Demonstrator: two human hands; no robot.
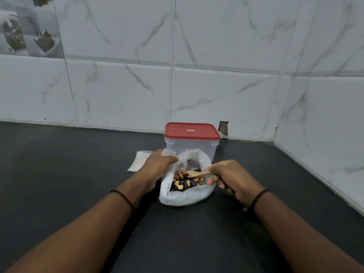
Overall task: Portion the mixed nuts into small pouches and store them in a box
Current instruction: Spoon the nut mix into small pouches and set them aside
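Just in front of the red-lidded box (192,141), on the dark countertop (78,174), sits an open plastic bag (185,196) of mixed nuts (184,183), touching or nearly touching the box's near wall. Left of the box and slightly nearer lies a small stack of clear pouches (138,160), flat on the counter. The left hand (157,166) grips the bag's left rim, and a small pouch (169,152) seems pinched in the same grasp, its mouth rising above the fingers toward the box. The right hand (230,178), in front of the box and to its right, is curled round the handle of a wooden spoon (197,173), whose bowl lies over the nuts inside the bag.

By my judgement the step in hand is scooping: a spoonful is being gathered for a pouch. No filled pouch is visible and the box has its lid on, so the task looks early. The next move calls for lifting the loaded spoon level, bringing it to a pouch mouth held open, and tipping without spilling; the box lid must come off before storing.

A small white label sits at the centre of the lid and a red mark shows on the box's front wall, partly hidden by the bag; neither is legible.
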